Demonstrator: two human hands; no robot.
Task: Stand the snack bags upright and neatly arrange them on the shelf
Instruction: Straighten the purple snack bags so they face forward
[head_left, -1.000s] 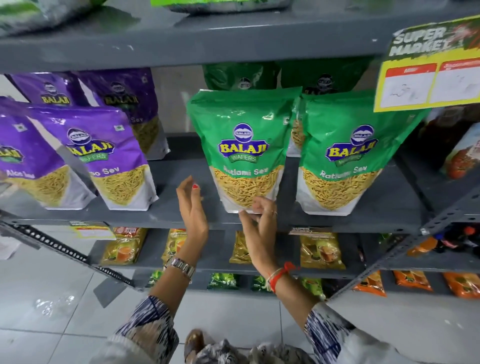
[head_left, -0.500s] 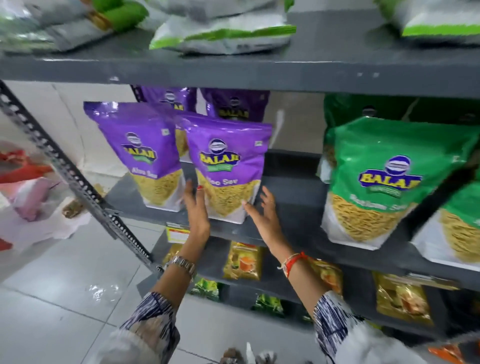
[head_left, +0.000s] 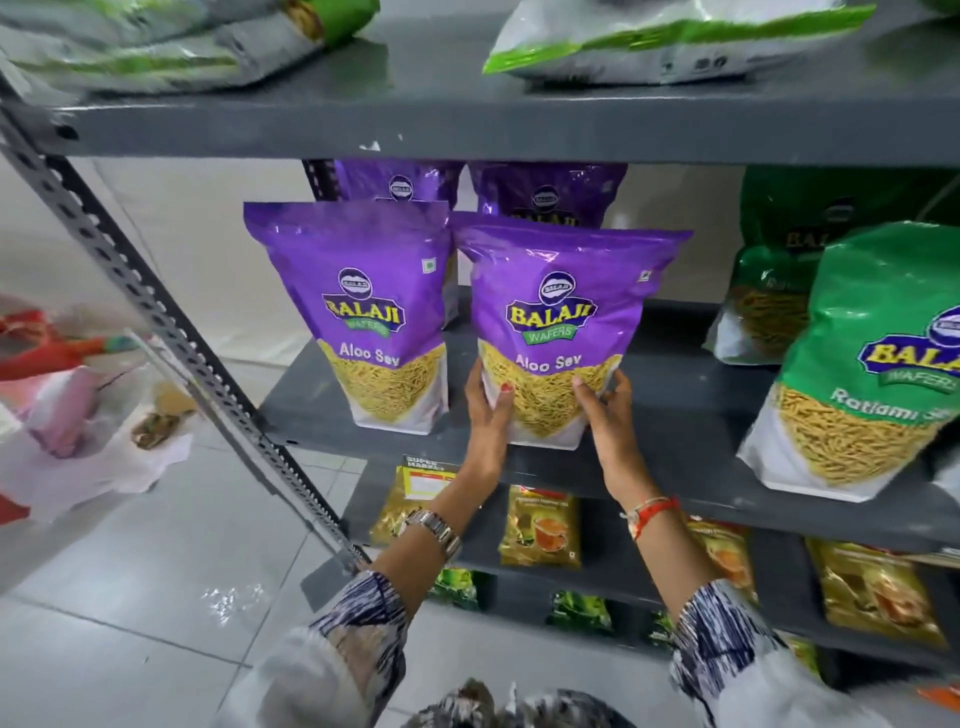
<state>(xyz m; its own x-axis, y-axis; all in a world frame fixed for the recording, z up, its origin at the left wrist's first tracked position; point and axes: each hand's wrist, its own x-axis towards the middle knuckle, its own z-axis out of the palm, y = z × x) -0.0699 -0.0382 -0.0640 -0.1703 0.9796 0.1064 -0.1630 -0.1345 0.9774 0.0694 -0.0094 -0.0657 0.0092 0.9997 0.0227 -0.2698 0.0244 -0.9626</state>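
Two purple Aloo Sev bags stand upright at the front of the grey middle shelf (head_left: 680, 415). My left hand (head_left: 485, 410) and my right hand (head_left: 605, 410) clasp the lower sides of the right purple bag (head_left: 563, 312). The left purple bag (head_left: 363, 312) stands free beside it, almost touching. Two more purple bags (head_left: 545, 192) stand behind them, partly hidden. To the right, a green Ratlami Sev bag (head_left: 862, 374) stands at the shelf front, with another green bag (head_left: 769, 291) behind it.
Green-and-silver bags (head_left: 670, 41) lie flat on the upper shelf (head_left: 467, 119). Gold and green packets (head_left: 540, 525) fill the lower shelves. A perforated grey upright (head_left: 156, 312) slants down the left side, with tiled floor and crumpled plastic (head_left: 67, 415) beyond it.
The view swung left from the green bags to the purple ones. Both hands moved from beside the green bag to the right purple bag and closed on its lower sides.
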